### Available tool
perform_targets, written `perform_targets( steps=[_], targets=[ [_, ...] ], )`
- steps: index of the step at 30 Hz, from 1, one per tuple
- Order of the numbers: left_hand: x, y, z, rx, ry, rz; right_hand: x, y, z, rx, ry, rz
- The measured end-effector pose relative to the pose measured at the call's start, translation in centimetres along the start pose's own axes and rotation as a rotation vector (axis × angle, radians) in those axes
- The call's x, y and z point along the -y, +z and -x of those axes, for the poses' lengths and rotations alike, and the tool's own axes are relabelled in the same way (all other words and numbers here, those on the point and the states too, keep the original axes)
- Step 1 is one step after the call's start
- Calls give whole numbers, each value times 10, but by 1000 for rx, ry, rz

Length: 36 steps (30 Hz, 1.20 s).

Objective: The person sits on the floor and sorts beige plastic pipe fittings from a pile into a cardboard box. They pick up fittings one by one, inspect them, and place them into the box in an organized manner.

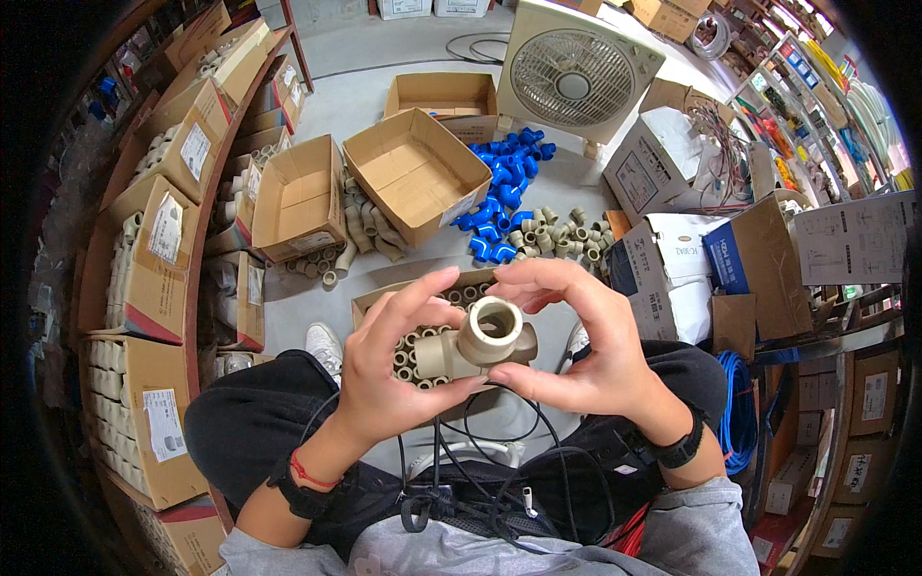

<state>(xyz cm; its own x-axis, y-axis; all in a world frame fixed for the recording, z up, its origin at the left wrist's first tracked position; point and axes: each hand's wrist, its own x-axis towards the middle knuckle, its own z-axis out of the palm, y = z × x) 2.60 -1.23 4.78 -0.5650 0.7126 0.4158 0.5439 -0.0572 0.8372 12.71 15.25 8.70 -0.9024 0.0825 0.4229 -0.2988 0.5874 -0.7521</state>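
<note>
A grey-beige plastic pipe tee point(450, 354) is held up in front of me, its round socket facing the camera. My left hand point(389, 353) curves around the tee's left side, thumb below and fingers above. From the right, my right hand point(594, 338) curls around it, its thumb tip at the lower edge. Part of the tee's right end is hidden by the socket and my fingers. Beneath the hands stands an open cardboard box point(369, 301) with several small grey pipe fittings point(405, 374) in it.
Blue elbow fittings point(504, 187) and grey elbows point(555, 234) lie heaped on the floor. Open cardboard boxes point(418, 169) and a box fan point(573, 86) stand beyond. Shelves with boxed fittings point(155, 252) line the left; cartons point(670, 281) crowd the right. Black cables point(439, 461) cross my lap.
</note>
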Motion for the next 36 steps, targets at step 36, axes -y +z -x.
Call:
perform_targets(
  steps=[36],
  targets=[
    [3, -1, 0, -75, 66, 12, -2, 0, -3, 8, -78, 51]
  ],
)
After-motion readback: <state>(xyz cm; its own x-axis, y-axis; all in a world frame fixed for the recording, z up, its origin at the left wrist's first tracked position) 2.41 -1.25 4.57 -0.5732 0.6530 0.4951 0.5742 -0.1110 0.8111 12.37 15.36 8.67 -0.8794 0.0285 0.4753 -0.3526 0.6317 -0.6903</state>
